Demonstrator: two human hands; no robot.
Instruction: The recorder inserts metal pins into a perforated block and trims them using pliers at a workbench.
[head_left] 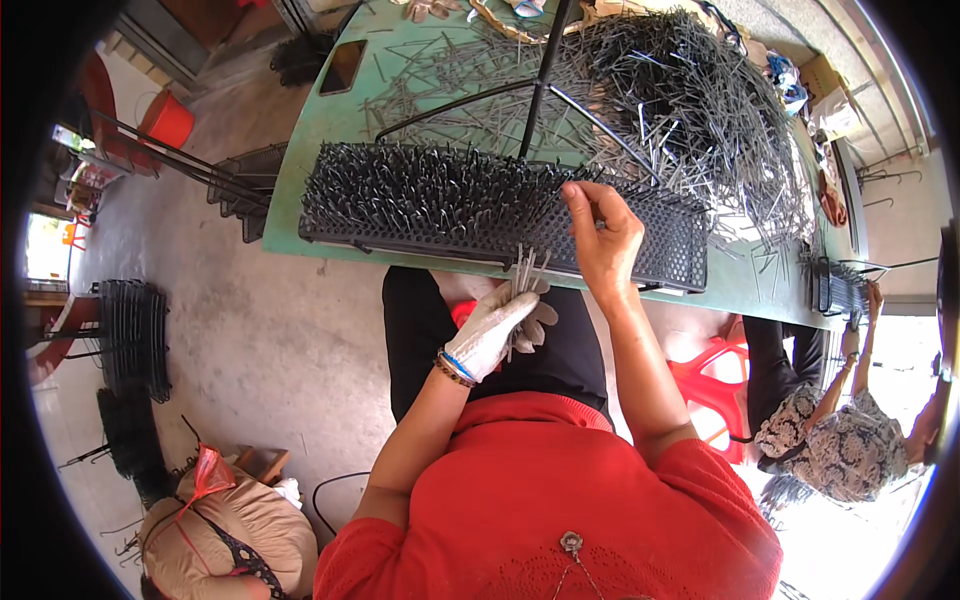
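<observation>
In front of me, along the table's near edge, lies a long black perforated rack point(668, 245). Thin dark metal pins point(420, 190) stand upright, closely packed, in its left and middle part; holes show bare at its right. My left hand point(490, 332), in a white glove, is closed around a small bundle of grey metal pins point(526, 268) just below the rack's front edge. Bare and with thumb and forefinger pinched together, my right hand point(608, 235) is over the rack where the standing pins end. Whatever may be between those fingertips is too small to make out.
A large heap of loose pins point(690, 90) covers the back right of the green table point(290, 200), with more scattered leftward. A black rod frame point(540, 90) rises behind the rack. Co-workers sit at right point(840, 440) and lower left point(230, 530). A red stool point(715, 385) stands at right.
</observation>
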